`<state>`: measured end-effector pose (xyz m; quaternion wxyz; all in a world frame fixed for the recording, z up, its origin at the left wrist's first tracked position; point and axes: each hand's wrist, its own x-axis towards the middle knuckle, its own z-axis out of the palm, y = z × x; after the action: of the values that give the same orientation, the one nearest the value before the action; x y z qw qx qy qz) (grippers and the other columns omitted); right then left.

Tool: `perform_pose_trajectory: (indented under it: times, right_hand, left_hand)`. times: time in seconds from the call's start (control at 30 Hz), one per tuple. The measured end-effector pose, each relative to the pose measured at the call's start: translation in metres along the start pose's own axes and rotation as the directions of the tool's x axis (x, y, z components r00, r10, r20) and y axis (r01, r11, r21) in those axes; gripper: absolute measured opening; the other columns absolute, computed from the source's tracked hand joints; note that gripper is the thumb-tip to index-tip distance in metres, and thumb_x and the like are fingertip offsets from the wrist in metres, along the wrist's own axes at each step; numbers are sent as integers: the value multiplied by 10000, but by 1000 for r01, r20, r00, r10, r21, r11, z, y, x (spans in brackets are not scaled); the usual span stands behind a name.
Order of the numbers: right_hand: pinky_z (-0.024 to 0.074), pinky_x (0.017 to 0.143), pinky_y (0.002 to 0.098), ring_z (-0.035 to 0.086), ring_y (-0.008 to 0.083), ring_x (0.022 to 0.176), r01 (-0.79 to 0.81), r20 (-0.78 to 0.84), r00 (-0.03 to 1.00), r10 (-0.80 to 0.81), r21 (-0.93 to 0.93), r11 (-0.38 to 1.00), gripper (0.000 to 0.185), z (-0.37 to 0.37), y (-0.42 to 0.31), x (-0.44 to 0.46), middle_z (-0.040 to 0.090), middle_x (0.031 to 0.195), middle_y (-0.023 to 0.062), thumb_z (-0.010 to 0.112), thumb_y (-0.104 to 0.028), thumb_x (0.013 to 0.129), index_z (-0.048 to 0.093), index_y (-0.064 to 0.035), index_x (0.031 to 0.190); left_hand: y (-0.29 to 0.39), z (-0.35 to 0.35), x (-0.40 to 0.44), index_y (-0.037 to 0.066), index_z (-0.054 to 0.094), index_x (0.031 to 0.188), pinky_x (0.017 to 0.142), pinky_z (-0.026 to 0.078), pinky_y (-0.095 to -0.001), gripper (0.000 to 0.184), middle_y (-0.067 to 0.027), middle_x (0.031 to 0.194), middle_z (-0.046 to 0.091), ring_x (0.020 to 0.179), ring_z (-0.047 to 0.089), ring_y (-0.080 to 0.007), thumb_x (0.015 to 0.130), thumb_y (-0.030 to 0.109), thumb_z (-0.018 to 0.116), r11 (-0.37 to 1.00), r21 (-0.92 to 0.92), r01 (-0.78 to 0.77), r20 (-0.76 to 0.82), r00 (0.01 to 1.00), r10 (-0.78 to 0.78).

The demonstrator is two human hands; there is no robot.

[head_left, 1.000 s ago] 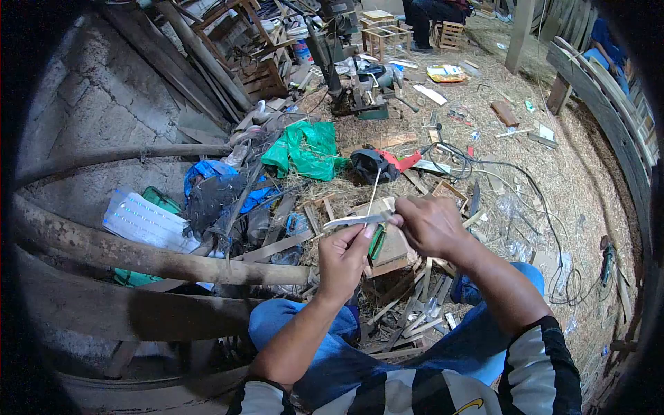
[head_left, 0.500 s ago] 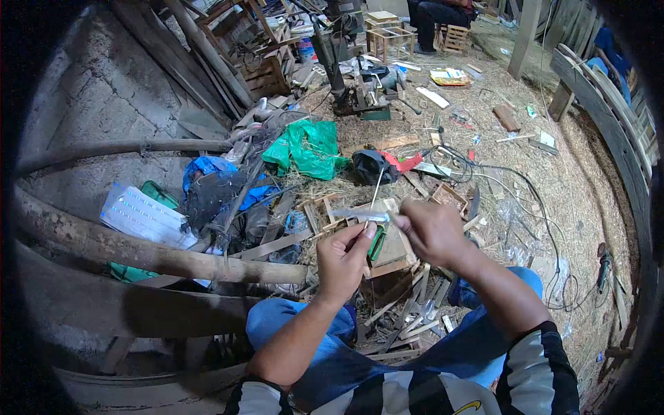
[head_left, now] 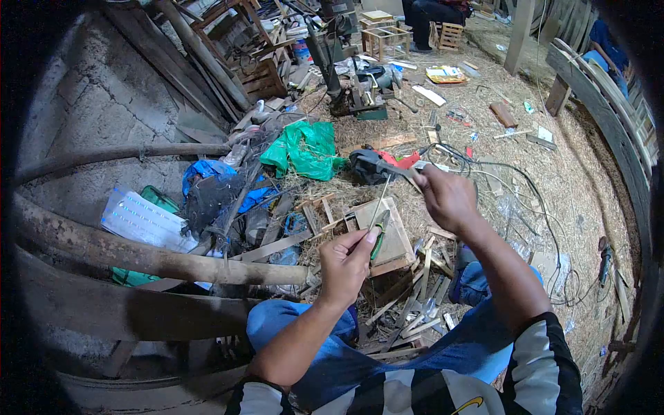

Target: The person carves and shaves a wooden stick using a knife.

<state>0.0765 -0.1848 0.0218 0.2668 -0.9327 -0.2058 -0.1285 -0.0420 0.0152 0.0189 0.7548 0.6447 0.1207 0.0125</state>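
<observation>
My left hand (head_left: 344,266) is closed in a pinch on the lower part of a thin pale stick (head_left: 382,200), which points up and away from me. Above and to its right, my right hand (head_left: 449,199) is wrapped round a knife. The grey knife blade (head_left: 395,169) points left, close to the stick's upper end; whether they touch, I cannot tell. Just beyond my left fingertips is a green-handled tool (head_left: 377,246), its kind unclear. Behind it stands a small wooden box (head_left: 395,238) with a flat top.
Wood offcuts (head_left: 408,325) litter the floor between my legs. A green plastic bag (head_left: 304,149) and a black-and-red object (head_left: 370,166) lie ahead. Bamboo poles (head_left: 159,257) run along the left. Cables (head_left: 526,187) cross the right floor. Another person (head_left: 609,52) is at the upper right.
My right hand has moved up and slightly right with the knife, from just above my left fingers to near the stick's upper end. My left hand stays almost in place, still pinching the stick.
</observation>
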Motion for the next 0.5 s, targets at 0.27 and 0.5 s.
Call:
perform_pose_trajectory:
  times: [0.27, 0.5]
  right_hand:
    - [453, 542, 485, 609, 394, 643, 268, 147, 945, -293, 168, 949, 227, 6, -39, -29, 603, 713, 150, 548, -298, 951, 531, -78, 896]
    - [473, 519, 497, 637, 380, 646, 293, 149, 941, -303, 86, 952, 280, 7, -35, -24, 643, 728, 153, 526, -362, 962, 527, -85, 915]
  left_hand:
    - [-3, -2, 5, -9, 725, 1007, 440, 319, -209, 176, 50, 648, 571, 506, 434, -5, 964, 138, 637, 998, 34, -48, -29, 998, 49]
    - [-2, 1, 6, -7, 728, 1022, 455, 308, -202, 175, 64, 645, 554, 530, 424, 7, 968, 130, 632, 997, -11, -83, 1, 997, 83]
